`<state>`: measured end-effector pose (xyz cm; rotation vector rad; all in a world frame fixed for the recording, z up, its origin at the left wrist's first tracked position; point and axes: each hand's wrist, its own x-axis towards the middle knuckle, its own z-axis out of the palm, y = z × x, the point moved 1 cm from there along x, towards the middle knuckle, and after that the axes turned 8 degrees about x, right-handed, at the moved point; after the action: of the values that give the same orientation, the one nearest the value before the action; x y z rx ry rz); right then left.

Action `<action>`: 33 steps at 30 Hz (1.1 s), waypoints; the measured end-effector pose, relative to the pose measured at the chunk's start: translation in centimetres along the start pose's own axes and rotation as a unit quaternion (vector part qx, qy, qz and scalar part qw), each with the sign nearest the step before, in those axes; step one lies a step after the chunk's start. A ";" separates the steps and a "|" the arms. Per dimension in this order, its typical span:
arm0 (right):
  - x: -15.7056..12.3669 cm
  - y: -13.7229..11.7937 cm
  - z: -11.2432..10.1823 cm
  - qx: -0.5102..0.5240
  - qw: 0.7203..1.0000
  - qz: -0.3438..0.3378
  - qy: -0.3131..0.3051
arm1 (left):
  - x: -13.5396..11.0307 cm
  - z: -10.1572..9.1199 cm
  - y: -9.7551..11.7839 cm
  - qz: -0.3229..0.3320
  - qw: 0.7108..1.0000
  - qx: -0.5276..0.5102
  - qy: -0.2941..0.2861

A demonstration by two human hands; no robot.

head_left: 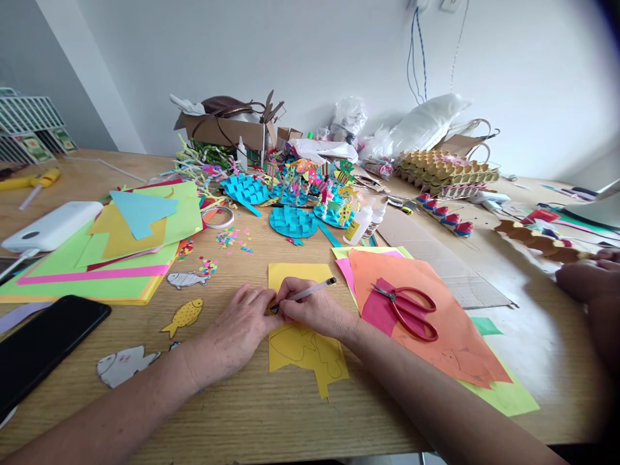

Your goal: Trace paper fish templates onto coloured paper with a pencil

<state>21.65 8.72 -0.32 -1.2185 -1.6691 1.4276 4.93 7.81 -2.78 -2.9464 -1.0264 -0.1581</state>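
A yellow sheet of paper (298, 274) with fish outlines drawn on its lower part lies on the table before me. My right hand (307, 307) is closed around a pen (317, 289), its writing end low over the sheet's middle. My left hand (245, 316) rests with its fingers lying on the sheet's left side, the fingertips close to the pen's tip. A small dark shape between both hands is partly hidden. Left of the sheet are cut-out paper fish: a grey one (188, 279), a yellow spotted one (185, 314) and a white one (123, 366), partly behind my left forearm.
Red-handled scissors (416, 313) lie on orange paper (465, 349) at right. Coloured sheets (145, 258), a black phone (58, 349) and a power bank (53, 226) are left. Blue woven paper pieces (293, 223) and glue bottles (357, 226) stand behind. Another person's hand (586, 278) is far right.
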 end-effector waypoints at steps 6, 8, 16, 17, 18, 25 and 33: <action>0.1 0.1 0.0 0.003 1.000 -0.004 -0.005 | 0.1 -0.1 0.1 0.001 1.000 0.003 0.000; 0.1 0.2 0.0 0.000 1.000 -0.005 -0.005 | 0.1 -0.2 0.1 -0.001 1.000 0.001 -0.001; -0.1 -0.1 -0.3 -0.015 1.000 -0.002 -0.008 | 0.0 -0.4 0.2 0.005 1.000 0.019 -0.007; -0.1 -0.2 -0.4 -0.016 1.000 -0.002 -0.009 | 0.0 -0.3 0.2 0.007 1.000 0.023 -0.006; -0.1 -0.2 -0.4 -0.016 1.000 -0.002 -0.009 | 0.0 -0.3 0.2 0.009 1.000 0.025 -0.007; -0.4 -0.4 -0.9 -0.006 1.000 -0.005 0.018 | -0.2 -0.2 0.1 0.013 0.999 0.040 -0.002; -2.1 0.0 -1.5 -0.102 0.985 -0.037 0.135 | 0.2 -1.0 0.1 0.019 0.999 0.045 -0.013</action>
<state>23.79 7.36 0.26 -1.3780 -1.6810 1.0140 5.08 7.80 -1.73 -2.8925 -0.9539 -0.0718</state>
